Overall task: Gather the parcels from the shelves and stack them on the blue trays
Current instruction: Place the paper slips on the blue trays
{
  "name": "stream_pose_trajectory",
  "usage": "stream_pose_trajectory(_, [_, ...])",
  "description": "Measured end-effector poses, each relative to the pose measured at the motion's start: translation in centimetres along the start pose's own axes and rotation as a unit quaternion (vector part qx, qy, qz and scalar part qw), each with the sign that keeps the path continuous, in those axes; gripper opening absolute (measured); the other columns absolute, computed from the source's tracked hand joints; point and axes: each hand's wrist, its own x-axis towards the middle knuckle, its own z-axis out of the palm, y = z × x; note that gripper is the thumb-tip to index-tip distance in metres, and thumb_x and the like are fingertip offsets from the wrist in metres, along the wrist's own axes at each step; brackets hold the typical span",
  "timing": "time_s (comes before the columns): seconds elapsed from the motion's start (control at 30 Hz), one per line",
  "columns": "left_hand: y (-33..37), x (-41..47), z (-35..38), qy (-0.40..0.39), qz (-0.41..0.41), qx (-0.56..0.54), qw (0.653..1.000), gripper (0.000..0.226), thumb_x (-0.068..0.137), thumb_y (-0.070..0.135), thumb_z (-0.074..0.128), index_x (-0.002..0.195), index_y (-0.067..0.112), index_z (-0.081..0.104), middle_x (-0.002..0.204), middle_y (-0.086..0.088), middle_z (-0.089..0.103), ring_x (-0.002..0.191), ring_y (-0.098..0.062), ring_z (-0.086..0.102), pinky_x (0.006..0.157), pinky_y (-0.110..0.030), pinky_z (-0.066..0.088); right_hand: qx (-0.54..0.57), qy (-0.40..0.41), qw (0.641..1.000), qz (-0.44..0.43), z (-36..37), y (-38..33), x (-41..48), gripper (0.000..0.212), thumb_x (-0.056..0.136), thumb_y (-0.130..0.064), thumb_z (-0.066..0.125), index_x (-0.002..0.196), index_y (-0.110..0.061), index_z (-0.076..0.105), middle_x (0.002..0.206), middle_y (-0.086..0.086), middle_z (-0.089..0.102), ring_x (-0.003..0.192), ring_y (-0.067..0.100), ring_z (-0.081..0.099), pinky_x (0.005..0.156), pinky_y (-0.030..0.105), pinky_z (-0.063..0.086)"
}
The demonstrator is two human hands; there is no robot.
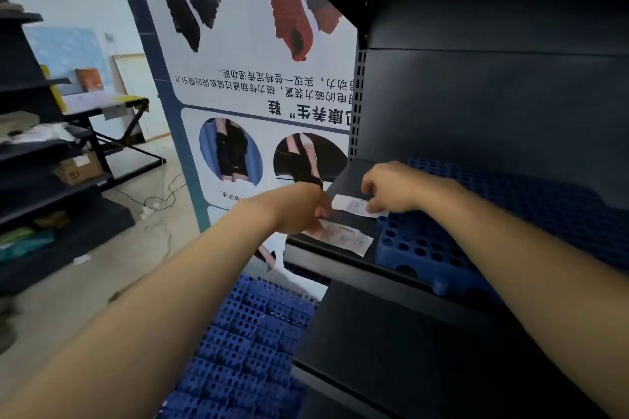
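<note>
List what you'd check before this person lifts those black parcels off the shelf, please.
1. Does the left hand grip the near parcel? Ok.
2. Does the right hand pinch the far parcel? Ok.
3. Is the blue tray on the shelf bare where visible? Ok.
4. Is the lower blue tray bare where visible? Ok.
5. Do the parcels lie apart, not overlapping? Cannot tell.

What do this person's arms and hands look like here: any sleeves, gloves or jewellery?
Both arms are bare: the left forearm and the right forearm show no sleeve up to the frame edge. The left hand and the right hand wear no gloves, and no rings or watch are visible. No markings can be made out.
</note>
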Motion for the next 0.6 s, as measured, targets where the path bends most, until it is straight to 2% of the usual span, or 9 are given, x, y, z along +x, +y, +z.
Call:
stream_pose_trajectory(0.1, [-0.4, 0.4, 0.0, -0.019, 0.0, -0.009, 1.0, 0.035, 0.087, 0.012, 0.06, 0.121, 0.017, 0.061, 0.119, -0.001, 0.061, 0.104, -0.021, 0.057, 0.088, -0.026, 0.043, -0.014, -0.039, 0.999, 0.028, 0.3, 0.2, 0.7, 0.039, 0.083, -0.02, 0.068, 0.117, -0.002, 0.061, 0.115, 0.016, 0.062, 0.106, 0.033, 0.059, 0.091, 0.044, 0.05])
stream_pose_trajectory(0.23, [-0.5, 0.9, -0.1, -0.025, 0.013, -0.012, 1.0, 0.031, 0.088, 0.01, 0.057, 0.119, 0.012, 0.062, 0.115, -0.003, 0.06, 0.102, -0.023, 0.057, 0.079, -0.023, 0.041, -0.035, -0.074, 0.995, 0.048, 0.3, 0.2, 1.2, 0.041, 0.084, -0.025, 0.069, 0.12, -0.008, 0.06, 0.118, 0.01, 0.06, 0.102, 0.026, 0.06, 0.086, 0.036, 0.051])
stream_pose_trajectory(0.4, [-1.4, 1.0, 0.0, -0.018, 0.023, -0.034, 0.999, 0.023, 0.086, 0.016, 0.061, 0.109, 0.009, 0.061, 0.106, -0.002, 0.061, 0.092, -0.023, 0.058, 0.079, -0.03, 0.048, -0.054, -0.08, 0.994, 0.054, 0.5, 0.1, 2.0, 0.044, 0.081, -0.024, 0.072, 0.12, -0.007, 0.059, 0.116, 0.009, 0.06, 0.101, 0.026, 0.06, 0.087, 0.039, 0.051])
stream_pose_trajectory(0.47, [-1.9, 0.7, -0.2, -0.015, 0.022, -0.059, 0.998, 0.019, 0.085, 0.017, 0.063, 0.102, 0.009, 0.06, 0.102, -0.003, 0.061, 0.088, -0.021, 0.058, 0.079, -0.032, 0.05, -0.055, -0.087, 0.993, 0.054, 0.5, -0.1, 2.3, 0.042, 0.081, -0.022, 0.072, 0.118, -0.006, 0.061, 0.113, 0.009, 0.062, 0.097, 0.025, 0.06, 0.083, 0.035, 0.052])
stream_pose_trajectory(0.53, [-2.3, 0.2, -0.6, -0.003, 0.023, -0.073, 0.997, 0.014, 0.084, 0.018, 0.065, 0.093, 0.012, 0.057, 0.092, 0.001, 0.058, 0.075, -0.015, 0.055, 0.067, -0.025, 0.046, -0.06, -0.098, 0.992, 0.056, 0.5, -0.3, 2.5, 0.036, 0.082, -0.018, 0.07, 0.114, -0.003, 0.063, 0.112, 0.01, 0.063, 0.093, 0.024, 0.06, 0.072, 0.031, 0.049])
stream_pose_trajectory(0.6, [-2.6, -0.3, -0.9, 0.001, 0.015, -0.093, 0.996, 0.016, 0.083, 0.015, 0.066, 0.092, 0.014, 0.053, 0.085, 0.008, 0.053, 0.066, -0.008, 0.052, 0.054, -0.015, 0.044, -0.059, -0.1, 0.992, 0.058, 0.4, -0.4, 2.5, 0.031, 0.081, -0.015, 0.07, 0.11, -0.003, 0.065, 0.109, 0.009, 0.064, 0.092, 0.024, 0.06, 0.067, 0.029, 0.046])
